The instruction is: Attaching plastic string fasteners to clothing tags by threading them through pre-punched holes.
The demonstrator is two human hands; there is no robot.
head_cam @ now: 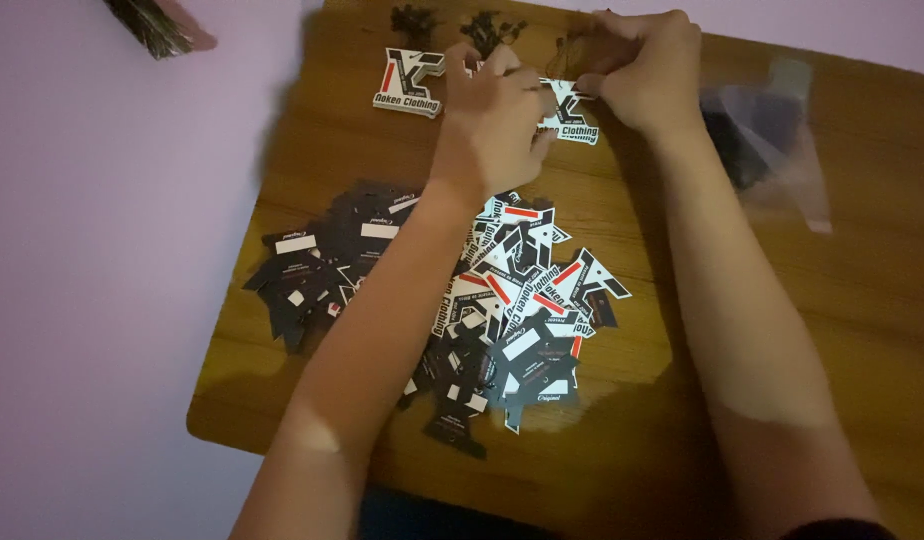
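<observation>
While both hands work close together at the far edge of the wooden surface, they pinch one hang tag between them: a white card cut in an angular letter shape with black and red print. The left hand has its fingers curled onto the tag's left side, and the right hand is closed over its top corner, where a thin dark string seems to sit, though that is too small to tell.

Just left of the left hand lies a second white tag of the same cut. Beyond the hands sit small dark clumps of strings. Nearer the person, under the forearms, a loose heap of tags spreads out, some white side up, others showing black backs with small white labels. Right of the right hand lies a clear plastic bag with dark contents.
</observation>
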